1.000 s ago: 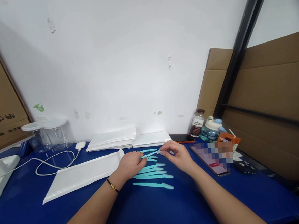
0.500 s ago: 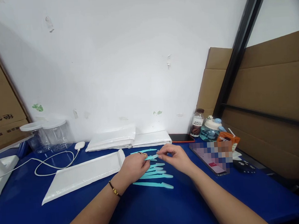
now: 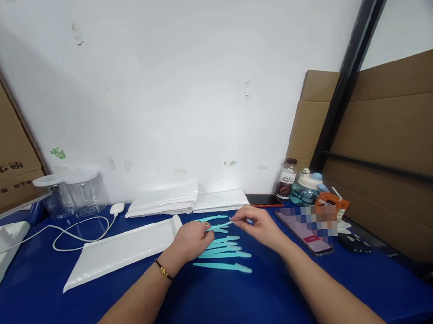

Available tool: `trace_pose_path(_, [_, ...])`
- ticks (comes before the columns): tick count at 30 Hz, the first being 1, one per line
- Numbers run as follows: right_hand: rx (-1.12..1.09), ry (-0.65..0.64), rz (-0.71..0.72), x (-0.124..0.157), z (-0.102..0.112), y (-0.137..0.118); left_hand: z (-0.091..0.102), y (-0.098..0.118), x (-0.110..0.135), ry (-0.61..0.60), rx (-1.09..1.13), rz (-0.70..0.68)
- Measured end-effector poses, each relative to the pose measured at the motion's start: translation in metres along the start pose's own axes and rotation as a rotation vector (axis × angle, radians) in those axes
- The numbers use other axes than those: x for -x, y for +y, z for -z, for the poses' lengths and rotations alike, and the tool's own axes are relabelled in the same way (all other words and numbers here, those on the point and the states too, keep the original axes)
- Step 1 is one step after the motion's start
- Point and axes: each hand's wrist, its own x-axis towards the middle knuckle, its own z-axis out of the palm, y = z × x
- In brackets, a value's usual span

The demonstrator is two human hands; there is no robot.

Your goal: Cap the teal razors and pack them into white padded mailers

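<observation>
Several slim turquoise plastic sticks [image 3: 224, 254] lie side by side on the blue table [image 3: 218, 308]. My left hand [image 3: 190, 239], with a ring and a thin bracelet, pinches one end of another turquoise stick [image 3: 218, 226] held just above the row. My right hand [image 3: 259, 225] pinches that stick's other end, where a small pale cap sits. Both hands are closed on it. One more turquoise stick [image 3: 212, 218] lies behind the hands.
A long white padded envelope [image 3: 121, 251] lies left of my hands, with a stack of white envelopes [image 3: 163, 202] behind. Clear jars [image 3: 71, 193], a white cable [image 3: 77, 234], phones [image 3: 305, 232], a bottle [image 3: 286, 179] and cardboard [image 3: 394, 141] surround the area.
The two hands stayed together over the row of sticks. The held stick was pushed shorter between them, then drawn slightly apart again. The view shifted a little.
</observation>
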Motion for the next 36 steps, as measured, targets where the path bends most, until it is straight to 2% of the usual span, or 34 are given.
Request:
trace_pose_path(6, [-0.011, -0.120, -0.015, 0.002, -0.007, -0.007, -0.005, 0.006, 0.003, -0.046, 0.007, -0.078])
trace_pose_path(10, [0.046, -0.310, -0.092, 0.004, 0.001, -0.004, -0.003, 0.000, 0.003, -0.036, 0.106, -0.135])
trace_pose_path(12, [0.072, -0.384, -0.132, 0.005, 0.006, 0.002, -0.003, -0.009, 0.001, -0.004, 0.136, -0.120])
trace_pose_path(14, [0.133, -0.356, -0.167, 0.004, 0.011, 0.010, -0.005, -0.018, -0.003, 0.018, 0.114, -0.089])
trace_pose_path(16, [0.246, -0.235, -0.196, 0.002, 0.013, 0.020, -0.010, -0.026, -0.007, 0.030, 0.073, -0.071])
trace_pose_path(18, [0.364, -0.122, -0.224, -0.001, 0.010, 0.032, -0.015, -0.029, -0.010, 0.025, 0.038, -0.056])
trace_pose_path(20, [0.439, -0.085, -0.249, -0.004, 0.003, 0.044, -0.018, -0.029, -0.013, 0.009, 0.015, -0.031])
trace_pose_path(23, [0.503, -0.094, -0.289, -0.008, -0.011, 0.055, -0.019, -0.025, -0.014, -0.006, 0.008, -0.001])
trace_pose_path(27, [0.523, -0.113, -0.315, -0.009, -0.023, 0.058, -0.017, -0.025, -0.015, -0.014, 0.025, 0.021])
trace_pose_path(36, [0.374, -0.219, -0.321, 0.000, -0.016, 0.054, -0.010, -0.021, -0.010, 0.006, 0.006, 0.006])
